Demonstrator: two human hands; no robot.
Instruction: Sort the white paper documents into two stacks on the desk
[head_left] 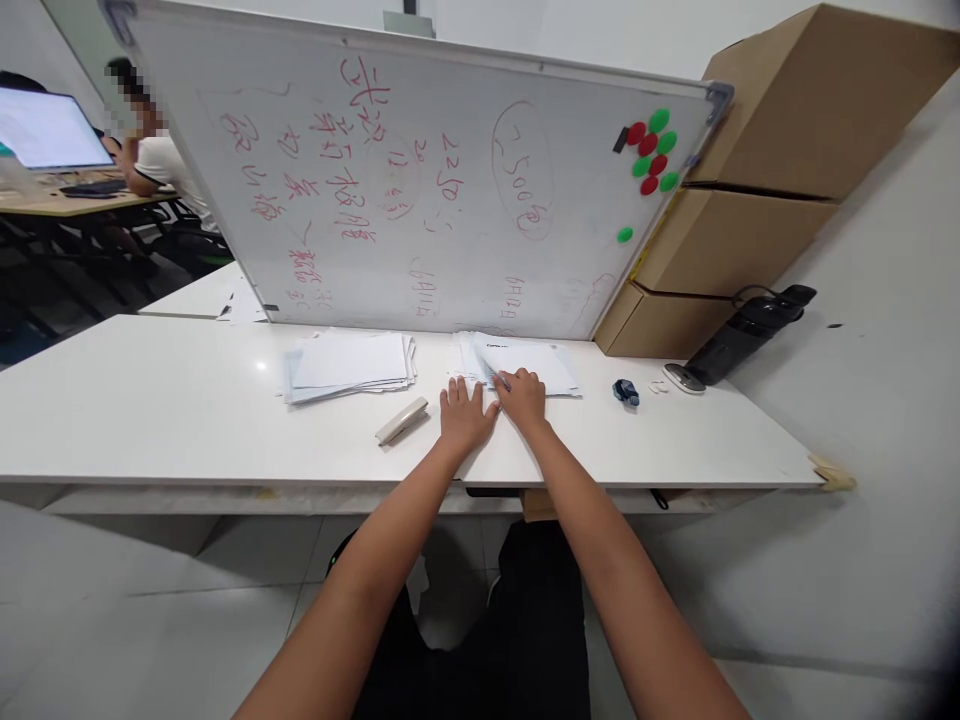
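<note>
On the white table, a stack of white papers (536, 365) lies in front of me, its sheets slightly uneven. My left hand (466, 418) rests palm down at the near left edge of this stack, fingers spread. Beside it, my right hand (523, 396) is closed over the near edge of the papers. A thin bluish-grey sliver shows at its fingers; whether it is a pen or a raised paper edge I cannot tell. To the left are a second paper stack (352, 362), fanned at its edges, and a light beige stapler (402, 421).
A whiteboard (465, 200) with red writing and round magnets leans behind the papers. Cardboard boxes (739, 240) are piled at the right, near a black bottle (750, 335), a computer mouse (683, 378) and a small dark blue item (625, 393). A person sits far left by a monitor (49, 128).
</note>
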